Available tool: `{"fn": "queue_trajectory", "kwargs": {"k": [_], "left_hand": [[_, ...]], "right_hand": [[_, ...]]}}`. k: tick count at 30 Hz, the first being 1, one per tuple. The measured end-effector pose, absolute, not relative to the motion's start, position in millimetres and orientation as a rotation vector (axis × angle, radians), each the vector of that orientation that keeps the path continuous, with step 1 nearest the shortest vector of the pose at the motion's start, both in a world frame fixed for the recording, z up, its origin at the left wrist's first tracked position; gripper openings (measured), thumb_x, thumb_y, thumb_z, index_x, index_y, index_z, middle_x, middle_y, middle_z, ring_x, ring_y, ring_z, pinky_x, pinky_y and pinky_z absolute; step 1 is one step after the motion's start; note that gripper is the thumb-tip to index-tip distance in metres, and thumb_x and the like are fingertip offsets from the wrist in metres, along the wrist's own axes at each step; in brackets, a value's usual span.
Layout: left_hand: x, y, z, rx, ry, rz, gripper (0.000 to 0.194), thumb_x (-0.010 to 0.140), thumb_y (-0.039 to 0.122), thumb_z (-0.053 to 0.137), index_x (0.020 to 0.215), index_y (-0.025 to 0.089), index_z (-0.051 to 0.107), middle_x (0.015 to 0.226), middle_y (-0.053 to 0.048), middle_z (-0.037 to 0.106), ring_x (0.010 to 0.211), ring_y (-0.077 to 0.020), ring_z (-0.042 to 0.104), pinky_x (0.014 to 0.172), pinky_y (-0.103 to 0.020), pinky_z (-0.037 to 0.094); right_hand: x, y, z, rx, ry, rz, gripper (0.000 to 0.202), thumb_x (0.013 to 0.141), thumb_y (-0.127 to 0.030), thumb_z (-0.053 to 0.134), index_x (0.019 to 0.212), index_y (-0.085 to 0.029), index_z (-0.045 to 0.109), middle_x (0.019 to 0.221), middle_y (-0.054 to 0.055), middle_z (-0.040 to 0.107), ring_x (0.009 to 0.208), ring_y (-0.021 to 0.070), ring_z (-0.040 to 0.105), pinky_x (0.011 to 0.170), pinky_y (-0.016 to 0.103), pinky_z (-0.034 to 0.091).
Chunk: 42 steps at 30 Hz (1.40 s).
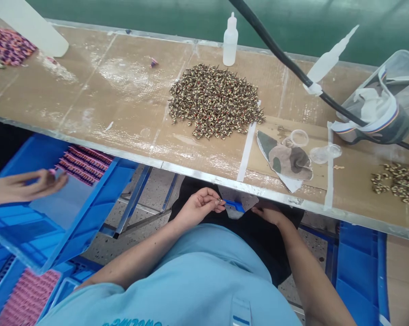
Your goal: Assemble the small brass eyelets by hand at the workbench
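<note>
My left hand (204, 204) is in front of my lap, its thumb and fingers pinched on a tiny dark piece. Beside its fingertips is a blue tool (234, 205), partly covered by a greyish sheet (236, 213). My right hand (267, 212) rests low at the table's front edge, next to the sheet; its fingertips are partly hidden under the edge, so its grip cannot be made out. On the table (123, 108) in front of me lies a large pile of small brown and cream pieces (216, 99).
A white bottle (230, 40) stands behind the pile. Camouflage cloth (291, 160), clear lids (321, 154), a plastic container (394, 104) and a black cable (279, 52) are at right. Another person's hand (38, 183) is over a blue tray (78, 226) at left.
</note>
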<state>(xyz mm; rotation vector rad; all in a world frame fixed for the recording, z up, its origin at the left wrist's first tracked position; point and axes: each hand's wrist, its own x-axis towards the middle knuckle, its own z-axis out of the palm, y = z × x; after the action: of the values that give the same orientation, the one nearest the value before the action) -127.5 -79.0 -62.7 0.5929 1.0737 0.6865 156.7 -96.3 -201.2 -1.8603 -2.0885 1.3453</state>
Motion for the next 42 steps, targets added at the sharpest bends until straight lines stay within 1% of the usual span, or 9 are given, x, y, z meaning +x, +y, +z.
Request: {"fn": "queue_trajectory", "kwargs": {"k": [5, 9, 15, 19, 23, 28, 33, 36, 42], "left_hand": [[-122.5, -82.4, -63.6, 0.591, 1.024, 0.670, 0.036, 0.065, 0.037, 0.076, 0.081, 0.014, 0.053, 0.077, -0.005, 0.072, 0.071, -0.0148, 0.069, 0.067, -0.024, 0.052], [-126.2, -84.2, -65.9, 0.594, 0.984, 0.671, 0.036, 0.065, 0.037, 0.076, 0.081, 0.014, 0.053, 0.077, -0.005, 0.072, 0.070, -0.0153, 0.069, 0.067, -0.025, 0.052], [-144.1, -85.5, -76.1, 0.584, 0.973, 0.717, 0.034, 0.066, 0.036, 0.075, 0.081, 0.014, 0.054, 0.077, -0.006, 0.072, 0.071, -0.0159, 0.069, 0.066, -0.025, 0.052], [-151.5, -82.0, -80.7, 0.576, 0.960, 0.720, 0.035, 0.066, 0.036, 0.076, 0.081, 0.014, 0.053, 0.078, -0.005, 0.072, 0.072, -0.0156, 0.069, 0.067, -0.025, 0.052], [-149.7, -74.7, -79.3, 0.586, 0.938, 0.661, 0.036, 0.065, 0.037, 0.076, 0.080, 0.014, 0.053, 0.077, -0.005, 0.072, 0.070, -0.0151, 0.069, 0.066, -0.025, 0.052], [-140.5, -68.1, -74.5, 0.624, 0.925, 0.594, 0.037, 0.063, 0.038, 0.077, 0.080, 0.014, 0.053, 0.077, -0.005, 0.072, 0.070, -0.0152, 0.069, 0.066, -0.025, 0.052], [-131.1, -70.8, -64.5, 0.689, 0.973, 0.554, 0.036, 0.065, 0.038, 0.076, 0.081, 0.015, 0.054, 0.079, -0.006, 0.072, 0.071, -0.0164, 0.069, 0.070, -0.028, 0.054], [-125.7, -74.5, -57.3, 0.743, 1.034, 0.523, 0.038, 0.065, 0.040, 0.076, 0.082, 0.015, 0.054, 0.081, -0.007, 0.072, 0.073, -0.0183, 0.069, 0.072, -0.030, 0.054], [-106.3, -83.6, -45.4, 0.867, 1.109, 0.395, 0.041, 0.063, 0.044, 0.076, 0.083, 0.015, 0.055, 0.082, -0.008, 0.072, 0.076, -0.0189, 0.069, 0.074, -0.030, 0.054]], "right_hand": [[162.6, -105.3, -194.1, -1.881, -1.782, 1.351, 0.010, 0.072, -0.031, 0.063, 0.073, -0.026, 0.072, 0.084, 0.002, 0.072, 0.081, 0.0207, 0.066, 0.078, 0.033, 0.051], [175.8, -121.0, -178.5, -1.947, -1.467, 1.215, 0.024, 0.072, -0.044, 0.061, 0.081, -0.024, 0.071, 0.087, 0.003, 0.072, 0.085, 0.0211, 0.067, 0.084, 0.037, 0.052], [196.8, -159.1, -147.1, -1.975, -0.996, 0.954, 0.047, 0.069, -0.063, 0.059, 0.075, -0.017, 0.068, 0.082, 0.007, 0.071, 0.070, 0.0173, 0.067, 0.069, 0.034, 0.057], [196.3, -178.6, -135.7, -1.861, -0.484, 0.860, 0.044, 0.053, -0.053, 0.078, 0.076, -0.017, 0.069, 0.074, 0.002, 0.069, 0.064, 0.0123, 0.065, 0.060, 0.025, 0.056], [188.8, -193.7, -135.5, -1.876, -0.390, 0.816, 0.044, 0.051, -0.051, 0.079, 0.075, -0.016, 0.069, 0.074, 0.002, 0.069, 0.063, 0.0112, 0.064, 0.058, 0.023, 0.056], [184.9, -210.2, -143.1, -1.967, -0.449, 0.738, 0.049, 0.054, -0.061, 0.072, 0.076, -0.017, 0.068, 0.076, 0.003, 0.069, 0.064, 0.0125, 0.064, 0.061, 0.027, 0.057], [180.3, -219.9, -154.6, -2.047, -0.518, 0.742, 0.049, 0.062, -0.063, 0.064, 0.078, -0.018, 0.068, 0.079, 0.006, 0.070, 0.068, 0.0173, 0.066, 0.066, 0.033, 0.057], [171.6, -221.0, -165.5, -2.109, -0.618, 0.769, 0.042, 0.070, -0.058, 0.057, 0.080, -0.019, 0.069, 0.083, 0.007, 0.071, 0.073, 0.0192, 0.066, 0.070, 0.036, 0.056], [148.4, -218.8, -180.4, -2.187, -0.917, 0.767, 0.018, 0.076, -0.035, 0.054, 0.078, -0.024, 0.069, 0.084, 0.004, 0.069, 0.084, 0.0208, 0.062, 0.084, 0.038, 0.049]]}}
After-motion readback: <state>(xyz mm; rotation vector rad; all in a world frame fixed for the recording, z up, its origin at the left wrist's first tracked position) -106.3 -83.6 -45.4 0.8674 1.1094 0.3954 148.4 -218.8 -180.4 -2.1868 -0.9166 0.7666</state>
